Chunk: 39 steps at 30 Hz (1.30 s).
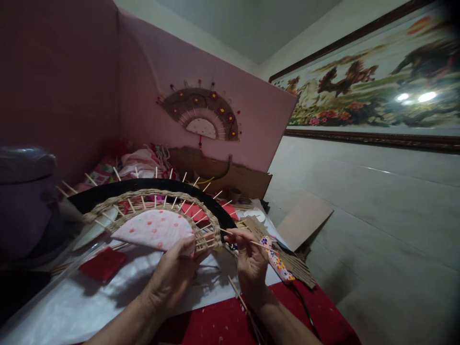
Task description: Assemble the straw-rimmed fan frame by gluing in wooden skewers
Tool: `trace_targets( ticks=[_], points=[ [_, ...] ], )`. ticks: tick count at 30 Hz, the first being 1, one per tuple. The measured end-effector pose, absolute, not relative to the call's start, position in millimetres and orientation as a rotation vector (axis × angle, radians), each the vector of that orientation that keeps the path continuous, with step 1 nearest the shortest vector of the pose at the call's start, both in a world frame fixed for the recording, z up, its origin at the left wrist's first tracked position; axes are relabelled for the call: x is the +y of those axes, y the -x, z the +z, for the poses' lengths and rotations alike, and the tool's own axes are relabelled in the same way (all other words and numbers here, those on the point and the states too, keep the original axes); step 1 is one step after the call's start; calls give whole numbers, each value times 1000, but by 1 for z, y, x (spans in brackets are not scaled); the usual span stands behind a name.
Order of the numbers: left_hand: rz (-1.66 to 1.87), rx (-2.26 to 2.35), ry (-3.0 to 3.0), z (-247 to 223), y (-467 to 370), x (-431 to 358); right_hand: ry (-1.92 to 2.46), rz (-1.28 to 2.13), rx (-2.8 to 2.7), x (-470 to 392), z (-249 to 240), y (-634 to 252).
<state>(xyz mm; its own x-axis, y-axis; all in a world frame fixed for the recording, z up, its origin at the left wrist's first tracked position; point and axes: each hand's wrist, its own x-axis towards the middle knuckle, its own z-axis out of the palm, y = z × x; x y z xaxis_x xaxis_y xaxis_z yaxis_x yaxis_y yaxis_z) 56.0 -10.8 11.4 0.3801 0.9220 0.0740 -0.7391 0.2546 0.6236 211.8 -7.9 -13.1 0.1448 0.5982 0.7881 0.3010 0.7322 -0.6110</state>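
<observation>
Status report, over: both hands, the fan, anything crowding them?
Left hand gripping the fan at its lower right. Right hand pinching a thin stick at the fan's right end. Flower-patterned item and corrugated cardboard close by the right hand.

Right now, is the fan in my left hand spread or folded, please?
Spread. The fan forms a wide arc: its thin sticks stand apart, and its black band curves above the spotted cloth.

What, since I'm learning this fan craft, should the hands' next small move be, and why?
Probably ease the thin stick inward with the right hand while the left hand steadies the fan: the right hand pinches the stick, its inner end is at or near the woven band's right edge, and similar sticks already cross that band.
</observation>
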Motion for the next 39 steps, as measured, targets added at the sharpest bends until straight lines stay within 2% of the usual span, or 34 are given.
trace_targets(
  ticks=[39],
  points=[
    [1180, 370, -561, 13, -55, -12, 793, 155, -1487, -13, -8, -209]
  ],
)
